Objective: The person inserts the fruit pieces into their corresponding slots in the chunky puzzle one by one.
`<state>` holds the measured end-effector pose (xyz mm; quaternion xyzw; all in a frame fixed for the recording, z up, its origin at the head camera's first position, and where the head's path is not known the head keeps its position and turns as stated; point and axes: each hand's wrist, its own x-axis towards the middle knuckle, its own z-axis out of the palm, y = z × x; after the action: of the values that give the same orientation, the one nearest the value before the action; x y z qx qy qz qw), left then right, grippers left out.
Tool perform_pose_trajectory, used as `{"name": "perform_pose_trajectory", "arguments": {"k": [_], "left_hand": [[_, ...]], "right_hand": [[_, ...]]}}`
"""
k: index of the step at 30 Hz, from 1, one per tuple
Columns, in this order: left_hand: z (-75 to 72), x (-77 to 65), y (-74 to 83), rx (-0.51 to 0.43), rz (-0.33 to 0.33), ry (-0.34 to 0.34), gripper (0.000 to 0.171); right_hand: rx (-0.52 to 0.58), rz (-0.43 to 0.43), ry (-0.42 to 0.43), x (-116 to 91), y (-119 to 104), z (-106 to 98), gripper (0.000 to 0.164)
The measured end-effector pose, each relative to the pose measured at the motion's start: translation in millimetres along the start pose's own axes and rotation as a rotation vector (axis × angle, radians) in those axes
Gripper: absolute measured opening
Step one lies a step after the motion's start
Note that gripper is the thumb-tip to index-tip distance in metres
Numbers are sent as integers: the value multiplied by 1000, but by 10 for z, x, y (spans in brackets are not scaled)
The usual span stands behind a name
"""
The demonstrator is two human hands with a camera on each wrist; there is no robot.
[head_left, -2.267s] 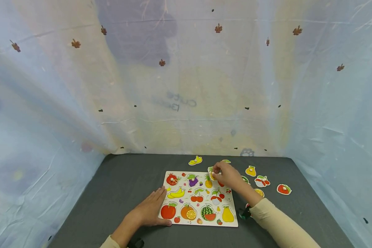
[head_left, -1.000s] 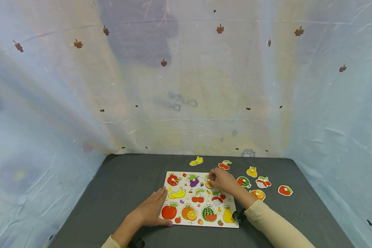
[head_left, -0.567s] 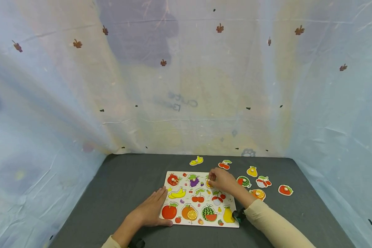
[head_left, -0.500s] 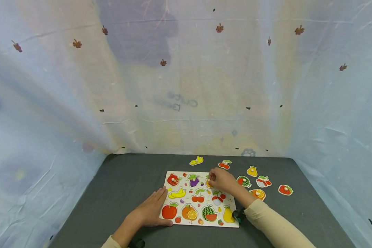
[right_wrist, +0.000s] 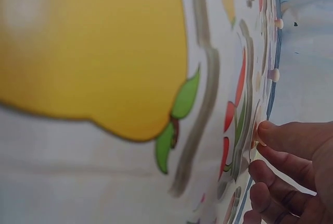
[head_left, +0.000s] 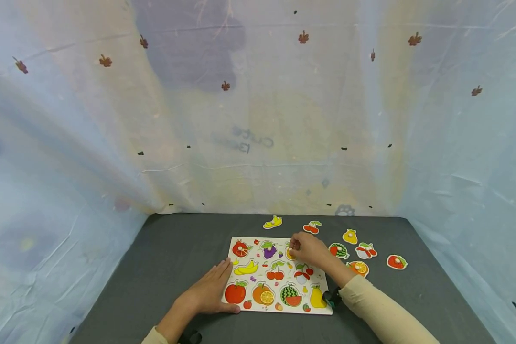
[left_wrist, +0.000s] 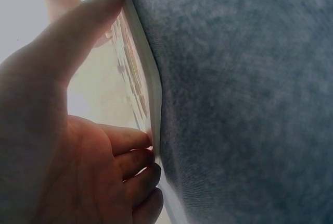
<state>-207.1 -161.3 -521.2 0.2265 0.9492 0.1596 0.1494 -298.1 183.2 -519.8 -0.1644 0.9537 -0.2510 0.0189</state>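
A white fruit puzzle board (head_left: 322,311) lies on the dark table in the head view. My left hand (head_left: 208,289) rests at its left side, fingers straight along that edge and thumb at the front corner. In the left wrist view, the fingertips touch the board's side (left_wrist: 154,99). My right hand (head_left: 310,249) is over the board's back right, pinching the small knob of the pineapple puzzle piece (head_left: 289,254), which is mostly hidden behind the fingers. The right wrist view shows thumb and index finger meeting close at the board. Pomegranate (head_left: 240,248) and grape (head_left: 268,249) pieces sit in the board with knobs.
Loose knobbed pieces lie behind and right of the board: banana (head_left: 273,222), red cherries (head_left: 312,227), pear (head_left: 350,236), watermelon (head_left: 338,250), orange (head_left: 359,268), red-and-white cherries (head_left: 366,251) and a red fruit (head_left: 397,262). A patterned curtain (head_left: 258,119) hangs behind the table.
My right hand has brought the pineapple piece from behind the board's back edge onto the board, then stayed nearly still for the last second. My left hand has kept its place.
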Motion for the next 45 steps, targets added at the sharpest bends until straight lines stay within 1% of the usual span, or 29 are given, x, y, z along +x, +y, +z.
{"name": "perform_pose_trajectory", "arguments": {"k": [14,22,27,35,38,42,45], "left_hand": [[-14,-12,9,-6,0,-5,126],[4,1,-6,-5,5,-3,126],[12,9,-16,1,8,-1,126],[23,9,-31,-1,4,-3,126],[24,12,-30,0,4,-3,126],[11,12,-14,6,-8,-9,126],[-2,9,0,8,-18,-13,126]], "right_hand": [[0,-4,-12,10,22,14,15],[8,-8,-31,-28,54,-23,18],[16,-14,-35,-88,69,-68,16],[36,-14,14,-230,103,-185,13],[30,4,28,-283,117,-230,14],[52,48,39,-367,148,-288,13],[40,73,56,-427,195,-321,14]]}}
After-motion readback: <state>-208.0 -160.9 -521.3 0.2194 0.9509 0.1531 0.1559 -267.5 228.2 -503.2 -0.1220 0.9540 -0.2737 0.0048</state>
